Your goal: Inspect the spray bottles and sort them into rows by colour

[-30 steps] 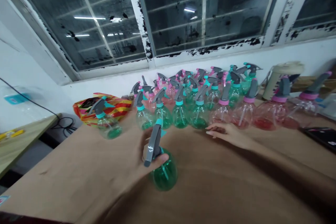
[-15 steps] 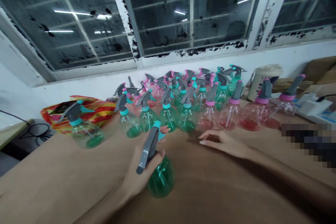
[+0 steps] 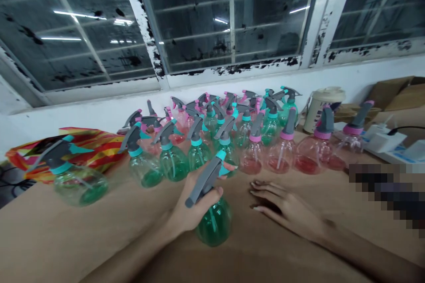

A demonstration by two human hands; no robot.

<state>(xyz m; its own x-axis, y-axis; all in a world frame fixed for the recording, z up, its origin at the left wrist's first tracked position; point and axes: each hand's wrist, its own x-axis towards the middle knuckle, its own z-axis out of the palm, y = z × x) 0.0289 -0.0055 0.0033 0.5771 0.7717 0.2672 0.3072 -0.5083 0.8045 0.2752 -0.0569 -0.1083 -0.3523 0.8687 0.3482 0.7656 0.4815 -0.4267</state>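
My left hand [image 3: 191,203] grips the neck of a green spray bottle [image 3: 214,223] with a grey trigger head, which stands on the brown table [image 3: 99,239] in front of me. To its right my right hand [image 3: 287,208] rests on the table with its fingers spread and nothing in it. Behind both hands stands a crowd of several green spray bottles [image 3: 172,159] and pink spray bottles [image 3: 280,154] along the wall. One green bottle [image 3: 78,181] stands apart at the left.
A red and yellow striped bag [image 3: 96,143] lies at the back left. A cream jug [image 3: 320,106], a white power strip [image 3: 381,141] and cardboard boxes [image 3: 398,93] are at the right. Dark windows run above the white wall.
The view has swung left, so everything has shifted right in the picture. My left hand keeps hold of the green bottle. My right hand has drawn back a little toward me and spread its fingers.
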